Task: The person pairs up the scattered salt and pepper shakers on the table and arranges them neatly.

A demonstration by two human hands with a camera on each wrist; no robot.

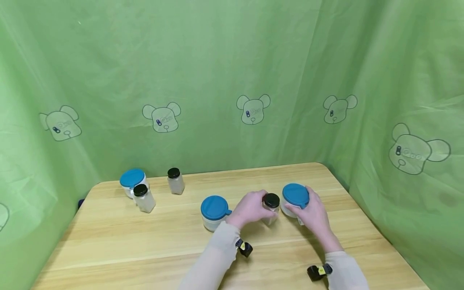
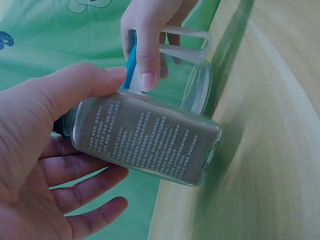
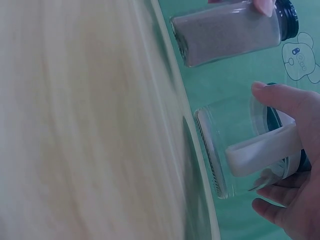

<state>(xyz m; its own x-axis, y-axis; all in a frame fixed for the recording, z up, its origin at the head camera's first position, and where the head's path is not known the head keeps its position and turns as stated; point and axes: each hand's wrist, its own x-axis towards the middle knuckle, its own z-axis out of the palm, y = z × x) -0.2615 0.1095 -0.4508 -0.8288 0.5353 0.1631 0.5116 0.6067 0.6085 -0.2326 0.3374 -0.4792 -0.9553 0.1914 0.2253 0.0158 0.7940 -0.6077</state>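
Observation:
My left hand [image 1: 253, 206] grips a small glass shaker jar [image 2: 145, 137] with a black cap and a greyish filling, thumb on one side and fingers on the other. Printed white text covers the face seen in the left wrist view. Just to its right, my right hand [image 1: 316, 213] holds a clear round condiment jar [image 3: 225, 145] by its blue lid [image 1: 295, 194]. Its white handle [image 3: 260, 150] shows below the thumb in the right wrist view. The two jars stand side by side, close to the wooden table; whether their bases touch it I cannot tell.
Left of my left hand is another blue-lidded jar [image 1: 214, 209]. Farther left stand a black-capped jar [image 1: 176, 184], a second black-capped jar [image 1: 146, 201] and, partly behind that one, a blue-lidded jar [image 1: 132, 178]. A green curtain [image 1: 224, 72] hangs behind the wooden table [image 1: 119, 241].

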